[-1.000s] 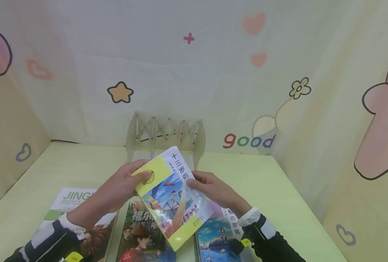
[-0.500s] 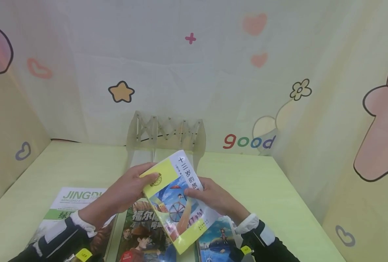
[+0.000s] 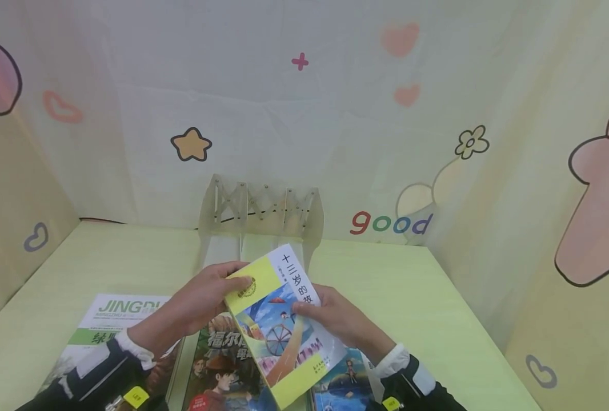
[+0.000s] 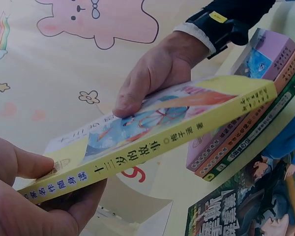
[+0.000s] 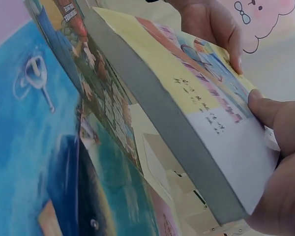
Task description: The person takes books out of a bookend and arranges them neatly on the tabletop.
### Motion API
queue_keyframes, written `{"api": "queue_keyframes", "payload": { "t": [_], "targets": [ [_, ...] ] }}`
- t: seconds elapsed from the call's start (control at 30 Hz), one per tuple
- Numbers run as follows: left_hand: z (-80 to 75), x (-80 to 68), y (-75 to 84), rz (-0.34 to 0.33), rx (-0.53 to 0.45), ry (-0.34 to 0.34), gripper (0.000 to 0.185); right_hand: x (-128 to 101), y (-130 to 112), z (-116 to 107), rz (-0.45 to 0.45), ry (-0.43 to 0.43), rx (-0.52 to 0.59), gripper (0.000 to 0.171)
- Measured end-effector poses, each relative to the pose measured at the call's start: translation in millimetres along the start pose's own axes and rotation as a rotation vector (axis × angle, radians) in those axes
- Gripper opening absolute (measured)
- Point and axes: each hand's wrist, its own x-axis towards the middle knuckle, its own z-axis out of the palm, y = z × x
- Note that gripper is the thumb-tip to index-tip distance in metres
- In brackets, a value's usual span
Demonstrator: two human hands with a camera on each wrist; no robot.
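Fingers on book, spine lettering wrist-only

A child's reading corner, by the look of it: a pale green surface boxed in by a cartoon-printed backdrop with hearts, a star, a flower and the word "good". Illustrated storybooks lie flat, and a clear folding book rack stands at the back.
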Motion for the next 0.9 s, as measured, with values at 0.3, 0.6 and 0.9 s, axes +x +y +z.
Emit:
{"api": "queue_keyframes", "payload": {
  "t": [0.3,0.6,0.9],
  "targets": [
    [-0.7,-0.5,-1.1,0.016,0.054,0.006,0.053,-10.5,-3.8,-3.6,-0.048,-0.034,0.007,0.05],
    [-19.7,-11.1,3.9,0.047,0.086,0.024,0.058,-27.2,-9.0,-14.9,-0.07,-0.021,0.039,0.05],
    [-49.8,-18.1,13.0,0.107,0.163,0.072,0.054,-48.8,-19.8,-34.2,-0.099,0.07,0.025,0.049]
  ]
}}
